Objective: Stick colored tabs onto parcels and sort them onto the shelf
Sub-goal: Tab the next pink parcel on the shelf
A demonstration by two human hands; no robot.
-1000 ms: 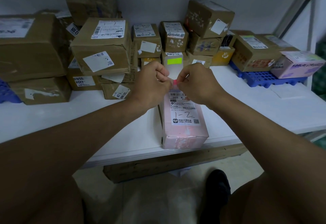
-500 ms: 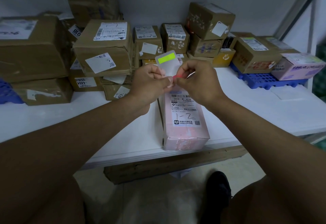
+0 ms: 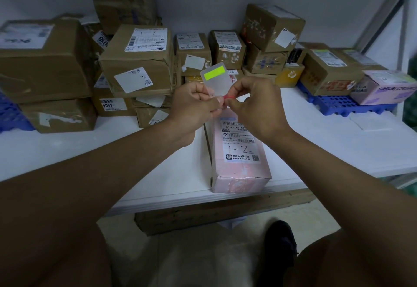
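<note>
My left hand [image 3: 194, 106] pinches the backing sheet [image 3: 214, 79]; my right hand [image 3: 255, 103] pinches a flimsy red tab [image 3: 230, 98] by its edge, twelve o'clock of the pink parcel [image 3: 239, 151]

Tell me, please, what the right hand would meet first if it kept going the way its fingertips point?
The right hand points left, pinching a red tab. It would meet the left hand almost at once; their fingertips look nearly touching, though depth is unclear.

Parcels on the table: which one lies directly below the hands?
The pink parcel marked "1-2", alone at the table's front edge; the brown boxes are all stacked along the wall.
</note>
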